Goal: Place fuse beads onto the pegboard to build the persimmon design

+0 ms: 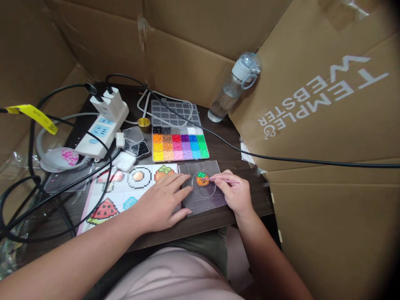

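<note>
My right hand (235, 189) pinches pink tweezers (223, 180), whose tips reach the right side of an orange bead figure with a green top (202, 179). That figure lies on a clear pegboard (206, 206); whether a bead sits between the tips is too small to tell. My left hand (165, 202) rests flat, fingers spread, over the pattern sheet (120, 192) and the pegboard's left edge. Pixel pictures of a watermelon slice, a fried egg and an orange fruit show on the sheet. Behind the pegboard stands the open bead box (180, 143), its compartments sorted by colour.
Left are a white power strip (101, 131), tangled black cables (31, 179), a small case of black beads (143, 149) and a dish with pink beads (67, 158). A water bottle (229, 89) stands back right. Cardboard walls (193, 46) surround the table; a cable crosses above the bead box.
</note>
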`<state>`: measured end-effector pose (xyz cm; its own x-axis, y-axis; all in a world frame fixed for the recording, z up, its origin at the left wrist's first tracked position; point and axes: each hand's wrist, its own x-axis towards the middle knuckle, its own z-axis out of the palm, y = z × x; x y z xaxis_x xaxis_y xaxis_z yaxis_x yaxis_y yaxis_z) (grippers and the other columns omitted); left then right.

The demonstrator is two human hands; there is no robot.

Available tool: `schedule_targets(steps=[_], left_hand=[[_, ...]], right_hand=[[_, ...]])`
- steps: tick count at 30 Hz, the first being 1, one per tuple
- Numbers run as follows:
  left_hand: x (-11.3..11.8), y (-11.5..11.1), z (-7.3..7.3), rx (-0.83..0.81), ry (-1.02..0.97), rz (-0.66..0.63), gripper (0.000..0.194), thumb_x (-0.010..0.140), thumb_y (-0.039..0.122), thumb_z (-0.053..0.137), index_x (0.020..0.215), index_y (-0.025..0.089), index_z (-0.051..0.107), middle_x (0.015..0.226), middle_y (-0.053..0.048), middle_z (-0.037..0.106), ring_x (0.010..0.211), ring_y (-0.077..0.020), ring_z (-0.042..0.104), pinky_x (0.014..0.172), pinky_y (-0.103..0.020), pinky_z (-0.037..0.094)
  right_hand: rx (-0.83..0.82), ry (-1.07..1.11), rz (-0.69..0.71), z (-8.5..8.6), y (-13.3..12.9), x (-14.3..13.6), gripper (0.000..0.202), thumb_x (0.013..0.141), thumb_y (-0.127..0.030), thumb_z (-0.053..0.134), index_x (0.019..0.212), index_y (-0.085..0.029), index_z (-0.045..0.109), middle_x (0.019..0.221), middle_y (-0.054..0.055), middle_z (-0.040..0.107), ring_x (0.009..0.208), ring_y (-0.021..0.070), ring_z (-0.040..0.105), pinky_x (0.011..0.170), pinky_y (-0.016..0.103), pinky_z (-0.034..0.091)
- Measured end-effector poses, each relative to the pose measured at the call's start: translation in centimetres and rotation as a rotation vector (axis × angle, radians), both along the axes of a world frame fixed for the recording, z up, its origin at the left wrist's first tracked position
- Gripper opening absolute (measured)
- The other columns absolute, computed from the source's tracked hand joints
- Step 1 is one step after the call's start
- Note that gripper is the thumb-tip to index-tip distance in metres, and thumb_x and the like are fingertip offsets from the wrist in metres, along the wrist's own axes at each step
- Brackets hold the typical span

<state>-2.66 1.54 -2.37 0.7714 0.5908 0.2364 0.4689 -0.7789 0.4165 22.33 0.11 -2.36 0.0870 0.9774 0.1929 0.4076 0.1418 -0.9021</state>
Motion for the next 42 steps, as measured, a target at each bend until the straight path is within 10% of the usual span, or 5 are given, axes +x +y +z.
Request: schedule_targets(steps=[18, 28, 42], left_hand=[[-0.3, -0.2, 0.6, -0.081, 0.012, 0.015, 0.048, 0.086, 0.041, 0.066, 0.127, 0.016, 0.059, 0.145, -0.017, 0.046, 0.132, -0.0335, 0.044, 0.112, -0.051, 0.033], [-0.2, 0.0, 0.2, -0.127, 0.005, 0.052, 0.05, 0.088, 0.045, 0.064, 0.128, 0.016, 0.057, 0.148, -0.016, 0.043, 0.135, -0.0345, 0.04, 0.113, -0.053, 0.032], [-0.4, 0.3, 0.3, -0.16, 0.032, 0.081, 0.051, 0.09, 0.043, 0.059, 0.133, 0.017, 0.053, 0.151, -0.015, 0.041, 0.138, -0.0332, 0.038, 0.115, -0.052, 0.031]], right_hand=[[0.02, 0.405, -0.142, -0.3, 1.0, 1.0, 0.014, 0.073, -0.038, 0.078, 0.075, -0.025, 0.076, 0.079, 0.007, 0.076, 0.075, 0.0243, 0.071, 0.074, 0.043, 0.058], [-0.134, 0.626, -0.114, 0.0, 6.1, 1.2, 0.015, 0.065, -0.034, 0.083, 0.071, -0.021, 0.078, 0.071, 0.008, 0.07, 0.048, 0.0098, 0.043, 0.042, 0.027, 0.038], [-0.28, 0.711, -0.026, 0.4, 8.2, 0.6, 0.016, 0.065, -0.032, 0.083, 0.069, -0.019, 0.075, 0.073, 0.004, 0.065, 0.049, 0.0051, 0.037, 0.042, 0.022, 0.036]])
